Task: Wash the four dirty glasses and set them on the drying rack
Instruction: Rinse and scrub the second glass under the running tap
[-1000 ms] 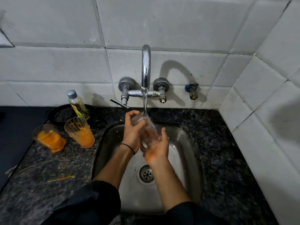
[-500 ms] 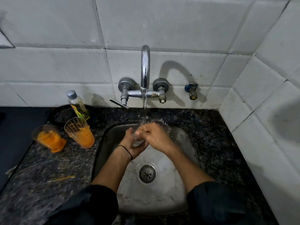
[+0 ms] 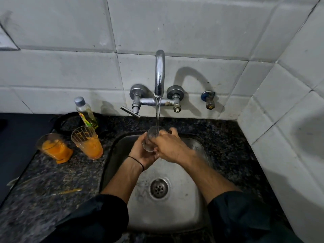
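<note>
A clear glass [image 3: 151, 139] stands mouth up under the running stream from the tap [image 3: 159, 74], over the steel sink [image 3: 198, 204]. My left hand [image 3: 140, 152] grips the glass from the left and below. My right hand [image 3: 169, 145] wraps round it from the right, fingers curled over its far side. Two dirty glasses smeared with orange stand on the counter to the left: one upright [image 3: 88, 142], one tilted further left [image 3: 54, 148]. No drying rack is in view.
A small bottle of yellow liquid [image 3: 85, 113] leans by a dark round dish [image 3: 70, 122] behind the dirty glasses. Dark speckled granite counter [image 3: 228, 146] surrounds the sink, and white tiled walls rise behind and at the right. An orange smear [image 3: 70, 190] lies on the counter's left.
The glass was tipped and rubbed between both hands a second ago. Now it stands mouth up under the stream, with my right hand moved over its right side.
</note>
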Available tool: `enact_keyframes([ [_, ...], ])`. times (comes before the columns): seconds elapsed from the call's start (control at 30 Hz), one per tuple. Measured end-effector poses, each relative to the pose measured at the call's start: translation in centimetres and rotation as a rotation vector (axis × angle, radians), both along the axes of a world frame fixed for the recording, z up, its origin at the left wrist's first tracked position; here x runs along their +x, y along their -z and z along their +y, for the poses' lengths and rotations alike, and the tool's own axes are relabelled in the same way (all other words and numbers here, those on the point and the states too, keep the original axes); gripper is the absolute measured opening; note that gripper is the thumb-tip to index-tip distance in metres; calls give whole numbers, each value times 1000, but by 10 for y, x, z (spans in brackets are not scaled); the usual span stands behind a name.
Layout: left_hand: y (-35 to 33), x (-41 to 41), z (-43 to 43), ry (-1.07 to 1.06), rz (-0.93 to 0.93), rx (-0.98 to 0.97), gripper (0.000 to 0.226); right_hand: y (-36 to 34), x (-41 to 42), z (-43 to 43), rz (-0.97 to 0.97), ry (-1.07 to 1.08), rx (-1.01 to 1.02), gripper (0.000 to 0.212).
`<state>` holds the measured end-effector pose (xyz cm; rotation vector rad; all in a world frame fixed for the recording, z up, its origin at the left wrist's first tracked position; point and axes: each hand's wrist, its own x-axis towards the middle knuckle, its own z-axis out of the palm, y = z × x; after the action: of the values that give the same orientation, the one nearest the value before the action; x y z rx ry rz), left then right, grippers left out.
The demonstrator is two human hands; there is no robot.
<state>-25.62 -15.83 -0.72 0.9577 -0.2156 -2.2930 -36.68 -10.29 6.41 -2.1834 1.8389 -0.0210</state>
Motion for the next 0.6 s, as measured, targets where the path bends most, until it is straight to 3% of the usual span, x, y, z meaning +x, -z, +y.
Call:
enact_keyframes([
  [0.1,2,0,8,-74,62,-27,29,-1,16,-3,-229,206,-35,29],
  [0.2,1,1,7,47,-44,24,39,6,17,-6,-60,115,-114,23],
  [0.27,1,2,3,109,-133,30,51,8,7,-4,33,-19,-72,31],
  [0.33,5,1,0,45,-114,7,48,7,1,-2,38,-34,-36,40],
  [0.47,9,-4,11,-21,10,-59,40,4,14,-8,-266,247,-25,28],
  [0.5,9,-4,12,9,-14,-58,44,4,14,-9,-258,250,-27,27],
  [0.6,4,0,9,87,-93,33,48,2,3,-6,30,-28,-29,29],
])
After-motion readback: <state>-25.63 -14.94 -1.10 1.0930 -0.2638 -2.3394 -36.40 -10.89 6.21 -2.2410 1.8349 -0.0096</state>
